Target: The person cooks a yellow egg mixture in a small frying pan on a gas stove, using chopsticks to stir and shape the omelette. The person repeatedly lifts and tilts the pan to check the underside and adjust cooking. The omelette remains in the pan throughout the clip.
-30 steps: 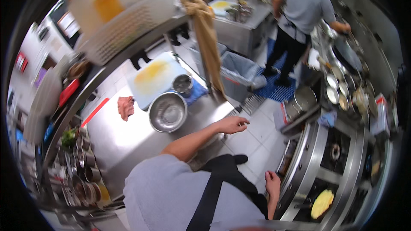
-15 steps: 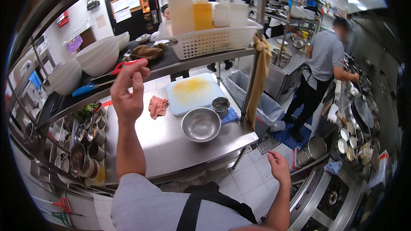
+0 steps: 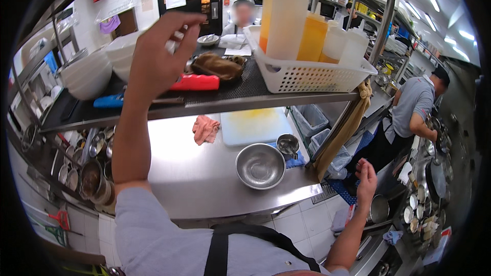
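My left hand (image 3: 166,53) is raised over the black shelf, fingers bent forward and apart from the thumb. Nothing is visibly held in it. Close by lie a red-handled tool (image 3: 197,82) and a crumpled brown cloth (image 3: 217,66). Stacked white bowls (image 3: 87,79) stand to the left, with a blue-handled tool (image 3: 108,101) in front of them. My right hand (image 3: 366,181) hangs in the air at the right, away from the table, its fingers loosely bent and holding nothing visible.
A white basket (image 3: 317,76) of squeeze bottles stands on the shelf. Below, the steel table (image 3: 189,189) bears a metal bowl (image 3: 260,166), a small metal pot (image 3: 288,145), a stained cutting board (image 3: 255,125) and a pink cloth (image 3: 205,130). A co-worker (image 3: 417,105) stands at the stoves.
My left hand has reached higher and farther over the shelf. My right hand has risen and moved right. The view has shifted, and the co-worker at the right now bends toward the stoves.
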Tool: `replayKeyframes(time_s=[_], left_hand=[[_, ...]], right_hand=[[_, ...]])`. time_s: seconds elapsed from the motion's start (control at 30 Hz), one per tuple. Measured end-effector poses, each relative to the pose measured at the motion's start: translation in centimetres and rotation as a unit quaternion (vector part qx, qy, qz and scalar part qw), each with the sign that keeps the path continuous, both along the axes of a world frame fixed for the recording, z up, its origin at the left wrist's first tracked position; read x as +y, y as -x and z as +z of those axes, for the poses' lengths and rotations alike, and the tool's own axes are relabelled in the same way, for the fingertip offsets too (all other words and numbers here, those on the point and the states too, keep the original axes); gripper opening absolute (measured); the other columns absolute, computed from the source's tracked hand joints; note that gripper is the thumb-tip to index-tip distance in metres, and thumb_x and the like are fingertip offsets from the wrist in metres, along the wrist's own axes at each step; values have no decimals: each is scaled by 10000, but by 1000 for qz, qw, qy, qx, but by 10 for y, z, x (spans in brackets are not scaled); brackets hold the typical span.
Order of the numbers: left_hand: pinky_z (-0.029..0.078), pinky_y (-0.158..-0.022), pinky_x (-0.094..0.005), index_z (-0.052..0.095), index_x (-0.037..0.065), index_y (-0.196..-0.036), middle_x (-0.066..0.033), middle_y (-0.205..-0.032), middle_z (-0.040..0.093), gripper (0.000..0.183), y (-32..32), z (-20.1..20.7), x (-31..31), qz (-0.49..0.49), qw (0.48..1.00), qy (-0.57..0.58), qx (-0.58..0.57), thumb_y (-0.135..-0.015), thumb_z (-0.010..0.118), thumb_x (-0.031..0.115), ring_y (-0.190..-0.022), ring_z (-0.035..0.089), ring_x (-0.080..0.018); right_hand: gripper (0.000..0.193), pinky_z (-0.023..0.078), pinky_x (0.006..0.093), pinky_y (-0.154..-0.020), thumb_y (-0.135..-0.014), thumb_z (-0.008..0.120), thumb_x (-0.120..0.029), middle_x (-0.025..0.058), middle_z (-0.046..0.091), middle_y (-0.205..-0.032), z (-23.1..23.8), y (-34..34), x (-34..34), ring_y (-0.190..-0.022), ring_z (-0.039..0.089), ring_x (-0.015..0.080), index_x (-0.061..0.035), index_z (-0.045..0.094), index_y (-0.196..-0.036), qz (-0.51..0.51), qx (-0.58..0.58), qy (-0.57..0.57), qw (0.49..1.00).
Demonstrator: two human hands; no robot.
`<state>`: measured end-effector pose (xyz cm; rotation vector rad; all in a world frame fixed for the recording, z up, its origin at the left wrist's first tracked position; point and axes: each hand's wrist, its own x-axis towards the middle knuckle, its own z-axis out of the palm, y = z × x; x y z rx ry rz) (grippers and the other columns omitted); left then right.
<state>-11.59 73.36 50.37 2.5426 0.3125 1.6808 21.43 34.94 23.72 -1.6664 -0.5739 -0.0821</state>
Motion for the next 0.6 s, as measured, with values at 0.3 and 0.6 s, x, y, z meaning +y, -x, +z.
replayKeyframes(time_s=[0.3, 0.6], left_hand=[[496, -733, -301, 644, -31, -1019, -168, -950, 619, 220, -32, -22, -20, -14, 998, -67, 16, -827, 538, -10, -782, 604, -229], [479, -677, -391, 610, -95, -985, -216, -863, 611, 285, -91, -39, -86, 75, 980, -182, 18, -913, 451, 130, -743, 587, -310]], right_hand=[[428, 483, 276, -803, -997, 407, -378, 70, 621, -1106, 128, -125, 53, -947, 591, 129, -55, 542, -1244, 102, -65, -121, 985], [243, 510, 284, -788, -889, 604, -192, 88, 697, -928, 268, -261, 238, -832, 648, 165, -20, 681, -1042, 211, -336, -24, 918]])
